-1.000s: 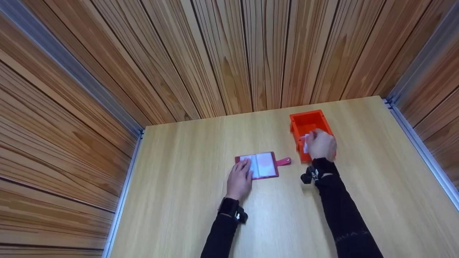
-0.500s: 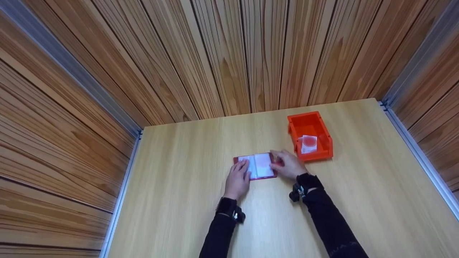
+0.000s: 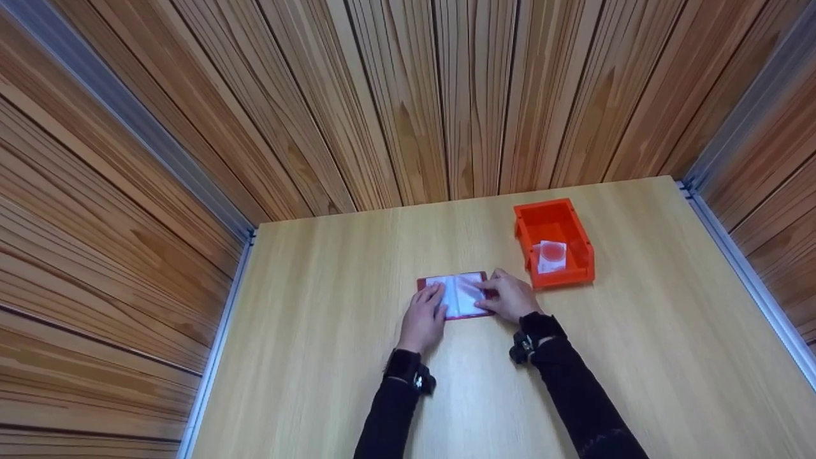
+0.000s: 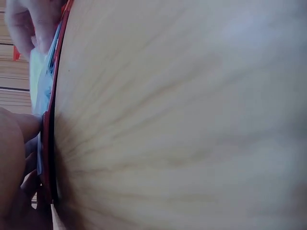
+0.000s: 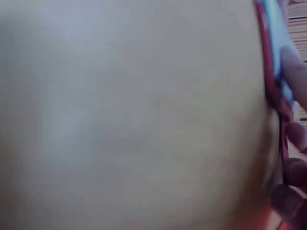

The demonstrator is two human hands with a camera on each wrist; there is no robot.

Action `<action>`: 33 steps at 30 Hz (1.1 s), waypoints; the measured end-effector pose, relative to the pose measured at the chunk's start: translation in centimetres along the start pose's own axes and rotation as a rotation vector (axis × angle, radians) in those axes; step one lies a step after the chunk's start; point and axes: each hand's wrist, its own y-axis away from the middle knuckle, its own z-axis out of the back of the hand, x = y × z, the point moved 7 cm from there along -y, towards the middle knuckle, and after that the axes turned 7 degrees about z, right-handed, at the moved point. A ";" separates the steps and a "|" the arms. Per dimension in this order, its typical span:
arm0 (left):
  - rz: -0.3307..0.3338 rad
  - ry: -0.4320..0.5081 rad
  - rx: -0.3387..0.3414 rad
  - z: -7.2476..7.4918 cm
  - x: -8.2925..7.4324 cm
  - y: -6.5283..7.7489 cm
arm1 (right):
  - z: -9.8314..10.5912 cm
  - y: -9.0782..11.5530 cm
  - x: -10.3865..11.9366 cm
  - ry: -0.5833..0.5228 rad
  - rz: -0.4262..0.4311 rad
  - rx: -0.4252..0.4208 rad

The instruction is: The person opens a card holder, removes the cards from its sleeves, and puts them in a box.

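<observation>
A small red card holder [image 3: 451, 306] with whitish clear pages lies spread on the table in the head view. My left hand [image 3: 422, 322] rests on its left page with fingers extended. At its right edge, my right hand [image 3: 513, 298] pinches a page [image 3: 468, 287] between thumb and fingers. In the left wrist view that pale page [image 4: 37, 72] stands partly lifted off the red cover [image 4: 48, 148], right at the right hand's fingertips. The snap strap is hidden under the right hand in the head view. The right wrist view is blurred, showing the red edge [image 5: 267, 52] beside the fingers.
An orange bin [image 3: 561, 278] stands on the table behind and right of the right hand. Inside it lie square white cards [image 3: 552, 256], the top one with a pinkish round print. Wood-panelled walls [image 3: 414, 127] border the wooden table [image 3: 306, 331].
My right hand has left the orange bin and come to the right edge of the card holder, its fingers now over the right page. The left hand has stayed in place.
</observation>
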 end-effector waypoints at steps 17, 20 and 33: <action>0.029 -0.011 0.003 -0.3 0.4 0.0 | 0.0 0.3 -0.4 -0.171 -0.134 -0.110; 0.074 0.048 0.036 -0.5 0.6 -0.2 | 0.1 0.2 -0.2 -0.174 -0.134 -0.109; 0.060 0.356 -0.068 1.0 0.8 -0.8 | -1.4 0.3 3.9 -0.253 0.029 -0.082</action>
